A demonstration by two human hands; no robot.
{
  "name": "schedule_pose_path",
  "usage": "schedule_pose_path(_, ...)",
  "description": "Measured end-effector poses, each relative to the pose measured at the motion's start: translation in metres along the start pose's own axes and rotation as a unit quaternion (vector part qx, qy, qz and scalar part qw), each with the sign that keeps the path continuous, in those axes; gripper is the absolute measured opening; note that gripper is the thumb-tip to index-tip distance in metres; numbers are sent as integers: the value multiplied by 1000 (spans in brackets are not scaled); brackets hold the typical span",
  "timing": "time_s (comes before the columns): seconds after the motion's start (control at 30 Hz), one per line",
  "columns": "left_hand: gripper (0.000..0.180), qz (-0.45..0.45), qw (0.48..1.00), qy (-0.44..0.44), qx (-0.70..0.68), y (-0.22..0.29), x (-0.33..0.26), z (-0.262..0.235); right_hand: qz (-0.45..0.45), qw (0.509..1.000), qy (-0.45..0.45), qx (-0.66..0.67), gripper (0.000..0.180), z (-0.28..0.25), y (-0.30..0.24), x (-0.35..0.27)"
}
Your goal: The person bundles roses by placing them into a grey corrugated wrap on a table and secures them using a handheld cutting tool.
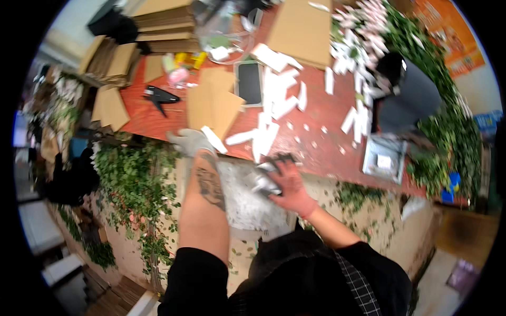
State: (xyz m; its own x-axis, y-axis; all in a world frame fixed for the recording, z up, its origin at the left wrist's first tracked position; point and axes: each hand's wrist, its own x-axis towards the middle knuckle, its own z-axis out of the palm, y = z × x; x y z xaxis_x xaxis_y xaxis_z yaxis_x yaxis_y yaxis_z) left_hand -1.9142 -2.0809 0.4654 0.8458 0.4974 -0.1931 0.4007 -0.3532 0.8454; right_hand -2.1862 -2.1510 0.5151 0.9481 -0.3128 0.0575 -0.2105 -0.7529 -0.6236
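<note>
My left hand (pixel 191 142), in a pale grey glove, reaches to the front edge of the red table (pixel 321 150). Its fingers point left and look stretched out, though blurred. A white strip (pixel 214 139) lies right beside it, near brown cardboard pieces (pixel 213 102). My right hand (pixel 291 190) wears a red glove with dark fingertips. It is in front of the table edge, curled round a shiny silvery thing (pixel 266 182) too smeared to name. Below and between my hands hangs a pale grey, speckled sheet or bag (pixel 245 197).
White strips (pixel 282 89) lie around a dark-screened tablet (pixel 248 83). A black stapler-like tool (pixel 161 97) is at left, below stacked cardboard (pixel 166 26). White and pink flowers (pixel 363 26), a dark cylinder (pixel 410 100) and a metal tin (pixel 385 160) stand right. Leafy stems (pixel 132 184) hang at left.
</note>
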Motion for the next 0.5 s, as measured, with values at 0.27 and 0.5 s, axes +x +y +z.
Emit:
schedule_pose_path(0.27,43,-19,996,-54,70,26,-33,9,60,963,261,-3,55,-37,49,101)
schedule_pose_path(0.5,43,-32,996,-63,57,28,-27,2,157,968,77,-182,58,-41,124,187)
